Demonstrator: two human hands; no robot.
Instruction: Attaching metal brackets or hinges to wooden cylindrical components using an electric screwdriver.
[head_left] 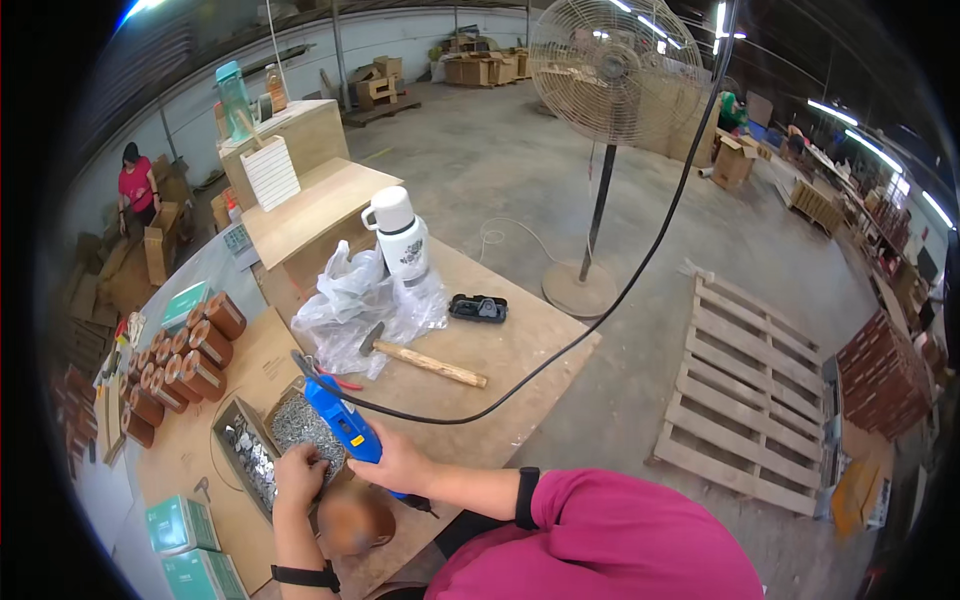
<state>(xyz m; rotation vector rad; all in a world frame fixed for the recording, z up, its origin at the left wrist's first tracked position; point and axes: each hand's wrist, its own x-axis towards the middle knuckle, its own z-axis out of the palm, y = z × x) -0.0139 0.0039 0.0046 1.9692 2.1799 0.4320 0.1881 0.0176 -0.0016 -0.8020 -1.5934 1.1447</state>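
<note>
My right hand [400, 462] grips a blue power tool [340, 420] with a black cable [600, 310] running up and away to the right. The tool's tip points toward a cardboard box of small metal fasteners [298, 425]. My left hand [300, 478] rests at the near edge of that box, fingers bent over the fasteners; whether it holds any is hidden. A round brown wooden piece [352, 520] lies just below both hands.
A hammer [425, 360], crumpled plastic bag [350, 305], white flask [400, 238] and black case [477, 308] lie on the wooden table [520, 350]. Brown cylinders [185, 365] are stacked left, teal boxes [190, 550] near. A standing fan [605, 75], pallet [745, 395], and a distant person [137, 185].
</note>
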